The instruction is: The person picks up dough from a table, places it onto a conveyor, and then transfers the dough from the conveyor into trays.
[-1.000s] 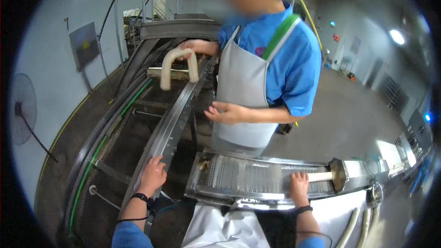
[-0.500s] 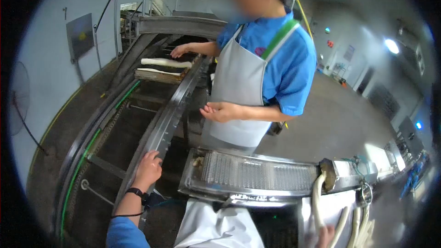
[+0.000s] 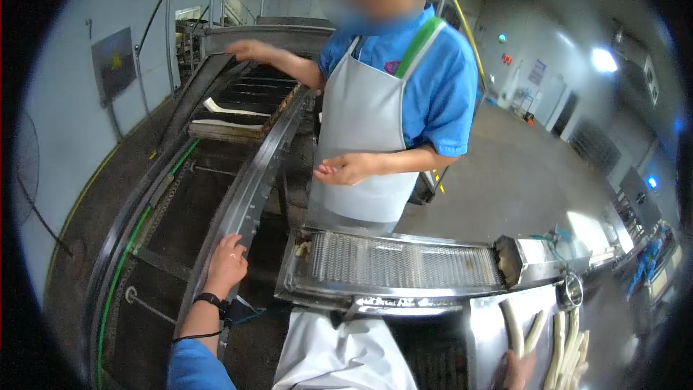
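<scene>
My left hand (image 3: 227, 266) rests on the metal rail (image 3: 249, 195) of the long frame at left, its fingers slightly bent and holding nothing. At the lower right, my right hand (image 3: 518, 370) is closed around the lower end of a pale dough strip (image 3: 513, 326), partly blurred. A second, shorter strip (image 3: 535, 331) lies right beside it, and several more strips (image 3: 569, 347) lie to the right on the metal surface (image 3: 487, 325). Above them is a mesh conveyor (image 3: 404, 260).
Across the conveyor stands a person in a white apron (image 3: 361, 130), one hand over the far end of the frame, the other at the waist. A tray (image 3: 224, 130) there bears pale strips (image 3: 234, 110). A metal ring (image 3: 572, 290) hangs at the conveyor's right end.
The dough strip that hung from the conveyor's end now lies lower on the metal surface. The other person's far hand has lifted leftward, and the far strip has changed shape. My left hand stays on the rail.
</scene>
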Motion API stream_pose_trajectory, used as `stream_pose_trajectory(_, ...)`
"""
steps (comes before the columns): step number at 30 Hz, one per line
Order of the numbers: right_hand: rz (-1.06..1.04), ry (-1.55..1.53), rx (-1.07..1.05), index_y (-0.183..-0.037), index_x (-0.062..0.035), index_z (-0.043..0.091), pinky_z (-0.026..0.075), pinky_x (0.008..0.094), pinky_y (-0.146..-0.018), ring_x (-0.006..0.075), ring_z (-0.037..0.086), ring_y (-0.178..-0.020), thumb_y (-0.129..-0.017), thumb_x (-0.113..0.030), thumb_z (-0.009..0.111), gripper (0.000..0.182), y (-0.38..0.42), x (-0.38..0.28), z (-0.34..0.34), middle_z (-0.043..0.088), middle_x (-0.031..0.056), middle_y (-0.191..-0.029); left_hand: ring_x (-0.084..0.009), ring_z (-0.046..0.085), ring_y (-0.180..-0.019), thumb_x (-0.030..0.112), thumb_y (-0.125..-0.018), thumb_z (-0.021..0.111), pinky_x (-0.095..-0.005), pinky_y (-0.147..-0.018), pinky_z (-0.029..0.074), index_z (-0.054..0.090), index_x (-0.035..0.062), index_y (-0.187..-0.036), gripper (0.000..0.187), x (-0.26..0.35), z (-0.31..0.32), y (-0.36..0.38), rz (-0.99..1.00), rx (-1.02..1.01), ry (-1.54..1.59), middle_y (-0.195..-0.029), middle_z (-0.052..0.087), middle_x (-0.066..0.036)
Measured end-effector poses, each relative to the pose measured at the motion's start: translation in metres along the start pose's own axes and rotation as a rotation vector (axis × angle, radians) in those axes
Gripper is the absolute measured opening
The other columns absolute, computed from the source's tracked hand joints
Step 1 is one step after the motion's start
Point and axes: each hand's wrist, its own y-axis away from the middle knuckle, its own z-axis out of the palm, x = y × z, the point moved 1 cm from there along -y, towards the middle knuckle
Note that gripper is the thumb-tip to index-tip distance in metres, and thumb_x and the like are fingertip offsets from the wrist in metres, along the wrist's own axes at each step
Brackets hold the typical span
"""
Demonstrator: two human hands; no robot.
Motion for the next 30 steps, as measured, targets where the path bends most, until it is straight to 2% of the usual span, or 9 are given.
stream_pose_trajectory(2,0.070,-0.184,-0.141,-0.133,0.0072,0.044,0.046,0.0444,-0.094,0.0406,0.057,-0.107,-0.063,-0.037,0.082,0.091,-0.014,-0.016,0.011,0.057,0.0281,-0.117,-0.0330,0.048,-0.123,0.004,-0.071,0.060,-0.0420,-0.103,0.042,0.069,-0.0003,-0.090,0.021,-0.003,0.004,0.001,0.009,-0.007,0.002,-0.122,0.058,-0.017)
stream_pose_trajectory(4,0.011,0.184,-0.124,-0.132,0.0071,0.043,0.046,0.0449,-0.094,0.0404,0.056,-0.106,-0.064,-0.039,0.080,0.090,-0.021,-0.031,0.024,0.058,0.0264,-0.116,-0.0329,0.048,-0.123,0.004,-0.071,0.060,-0.0420,-0.103,0.042,0.069,-0.0003,-0.089,0.021,0.000,0.001,0.001,0.001,-0.009,-0.002,-0.121,0.058,-0.016)
stream_pose_trajectory(9,-0.099,0.201,-0.119,-0.118,0.0061,0.052,0.046,0.0459,-0.091,0.0387,0.057,-0.105,-0.069,-0.042,0.076,0.073,-0.002,-0.082,0.018,0.059,0.0244,-0.111,-0.0344,0.049,-0.122,0.004,-0.073,0.060,-0.0428,-0.103,0.042,0.069,0.0004,-0.089,0.019,0.002,-0.001,-0.001,-0.016,-0.020,0.000,-0.122,0.058,-0.017)
stream_pose_trajectory(15,0.162,-0.366,-0.366,-0.112,0.0082,0.055,0.044,0.0457,-0.090,0.0396,0.058,-0.105,-0.080,-0.035,0.069,0.055,-0.029,-0.059,-0.001,0.060,0.0287,-0.109,-0.0329,0.048,-0.123,0.004,-0.072,0.059,-0.0421,-0.102,0.043,0.070,0.0007,-0.088,0.020,0.004,-0.002,-0.001,-0.020,-0.021,0.019,-0.121,0.058,-0.016)
stream_pose_trajectory(18,-0.134,-0.081,-0.054,-0.118,0.0093,0.053,0.049,0.0436,-0.082,0.0403,0.058,-0.101,-0.085,-0.026,0.064,0.049,-0.048,0.007,0.044,0.061,0.0252,-0.100,-0.0330,0.048,-0.123,0.003,-0.072,0.059,-0.0422,-0.102,0.043,0.070,0.0005,-0.088,0.020,0.005,-0.002,-0.002,-0.020,-0.018,0.022,-0.121,0.058,-0.016)
stream_pose_trajectory(21,-0.541,0.094,0.078,-0.113,0.0055,0.056,0.048,0.0397,-0.082,0.0358,0.059,-0.094,-0.086,-0.027,0.062,0.043,0.028,-0.028,-0.010,0.060,0.0169,-0.095,-0.0329,0.048,-0.123,0.003,-0.072,0.059,-0.0418,-0.102,0.043,0.070,0.0006,-0.088,0.019,0.004,-0.003,-0.001,-0.031,-0.032,0.003,-0.121,0.058,-0.016)
stream_pose_trajectory(22,-0.537,0.093,0.070,-0.113,0.0055,0.056,0.048,0.0397,-0.082,0.0358,0.059,-0.094,-0.086,-0.027,0.062,0.043,0.056,-0.040,-0.036,0.060,0.0169,-0.095,-0.0328,0.048,-0.123,0.003,-0.072,0.059,-0.0418,-0.102,0.043,0.070,0.0006,-0.087,0.019,0.004,-0.002,0.000,-0.019,-0.017,0.006,-0.121,0.059,-0.016)
stream_pose_trajectory(24,-0.324,0.237,-0.202,-0.144,-0.0090,0.032,0.040,0.0475,-0.097,0.0448,0.048,-0.115,-0.074,-0.040,0.071,0.086,0.093,-0.056,-0.078,0.048,0.0285,-0.132,-0.0327,0.048,-0.123,0.003,-0.072,0.059,-0.0417,-0.102,0.043,0.070,0.0006,-0.087,0.019,0.005,-0.001,-0.001,-0.006,-0.003,0.011,-0.121,0.059,-0.016)
stream_pose_trajectory(30,-0.308,0.187,-0.247,-0.137,-0.0046,0.043,0.042,0.0463,-0.092,0.0443,0.051,-0.110,-0.078,-0.031,0.069,0.070,0.120,-0.026,-0.089,0.049,0.0294,-0.128,-0.0337,0.048,-0.123,0.004,-0.071,0.060,-0.0426,-0.104,0.041,0.069,0.0012,-0.088,0.020,0.007,-0.001,-0.002,-0.028,-0.040,0.013,-0.123,0.058,-0.016)
